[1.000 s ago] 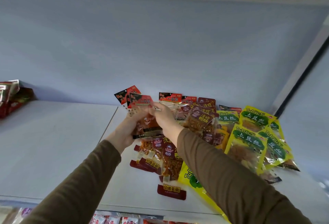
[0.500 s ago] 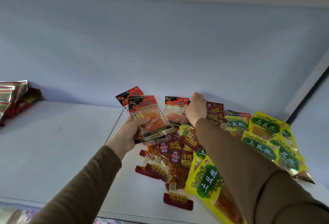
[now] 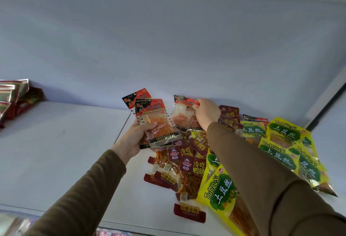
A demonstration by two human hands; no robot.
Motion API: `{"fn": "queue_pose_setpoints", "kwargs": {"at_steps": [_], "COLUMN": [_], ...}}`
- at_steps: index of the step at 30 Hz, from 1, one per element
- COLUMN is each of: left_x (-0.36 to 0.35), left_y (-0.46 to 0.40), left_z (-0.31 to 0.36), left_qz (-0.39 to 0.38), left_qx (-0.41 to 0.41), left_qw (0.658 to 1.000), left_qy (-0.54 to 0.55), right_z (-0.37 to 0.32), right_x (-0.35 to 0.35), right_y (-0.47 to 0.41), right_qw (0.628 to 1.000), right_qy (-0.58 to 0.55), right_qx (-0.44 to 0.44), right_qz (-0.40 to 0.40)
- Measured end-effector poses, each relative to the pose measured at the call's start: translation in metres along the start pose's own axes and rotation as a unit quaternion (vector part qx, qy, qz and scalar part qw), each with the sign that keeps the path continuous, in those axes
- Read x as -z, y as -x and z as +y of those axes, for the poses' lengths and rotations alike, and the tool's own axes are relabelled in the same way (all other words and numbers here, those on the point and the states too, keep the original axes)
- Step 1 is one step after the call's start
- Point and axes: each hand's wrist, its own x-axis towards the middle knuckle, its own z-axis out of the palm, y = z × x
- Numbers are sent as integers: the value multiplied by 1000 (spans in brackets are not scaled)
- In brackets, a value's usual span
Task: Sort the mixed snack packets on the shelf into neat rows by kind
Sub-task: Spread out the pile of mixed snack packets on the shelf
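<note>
Red-topped clear plastic packets of orange strips [image 3: 156,123] sit stacked in the left hand [image 3: 133,138], fingers curled round them just left of the mixed heap [image 3: 189,162] — gathering one kind is the step in hand. Beyond the heap, the right hand [image 3: 206,115] pinches a matching red-topped packet [image 3: 182,114] by its header. Next, it likely joins the stack — lifting clear of the maroon packets [image 3: 229,116]. Pale grey shelf board [image 3: 61,142]; plain wall behind.

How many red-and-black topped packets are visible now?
4: two held in the left hand, one pinched by the right hand, one behind the yellow packets; others may be hidden.
</note>
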Motion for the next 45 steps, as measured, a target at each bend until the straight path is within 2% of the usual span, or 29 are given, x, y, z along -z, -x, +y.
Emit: {"fn": "queue_pose_setpoints", "kwargs": {"at_steps": [6, 10, 13, 16, 18, 20, 22, 24, 27, 29, 31, 36, 38, 41, 42, 43, 45], "left_x": [20, 27, 26, 22, 17, 11, 10, 11, 13, 16, 23, 32, 32, 33, 34, 35, 35], "left_y": [-2, 2, 8, 15, 19, 26, 27, 34, 45, 48, 48, 47, 44, 39, 38, 37, 35], "left_z": [7, 14, 18, 18, 19, 21, 20, 21, 20, 19, 16, 15, 13, 12, 14, 15, 19], "left_qz": [11, 2, -5, -11, -26, -60, -88, -107, -113, -112, -101, -82, -77, -71, -67, -62, -54], "left_qx": [1, 4, 6, 10, 17, 39, 69, 88, 75, 66, 71, 79, 73, 68, 64, 61, 55], "left_qw": [1000, 1000, 1000, 1000, 1000, 996, 992, 989, 991, 991, 992, 994, 994, 994, 995, 995, 996], "left_qy": [0, -3, -4, -12, 0, 45, 64, 60, 19, -12, -23, 1, 22, 40, 44, 47, 42], "right_z": [-21, -36, -44, -58, -69, -78, -87, -96, -112, -121, -125, -116, -110, -94, -89, -84, -79], "right_x": [55, 95, 121, 130, 118, 98, 81, 70, 64, 59, 55, 52, 55, 51, 50, 48, 43], "right_y": [-8, -21, -24, -12, 1, 13, 22, 30, 43, 50, 54, 60, 65, 68, 70, 74, 84], "right_qw": [983, 972, 956, 915, 910, 928, 945, 949, 957, 961, 957, 901, 877, 890, 882, 858, 787], "right_qy": [-149, -185, -253, -342, -306, -216, -136, -119, -94, -103, -170, -371, -435, -444, -458, -485, -522], "right_qx": [84, 133, 147, 135, 128, 128, 135, 136, 150, 153, 126, 51, 43, 6, -24, -60, -115], "right_qz": [65, 64, -8, -166, -249, -276, -267, -257, -228, -208, -199, -218, -199, -105, -112, -158, -307]}}
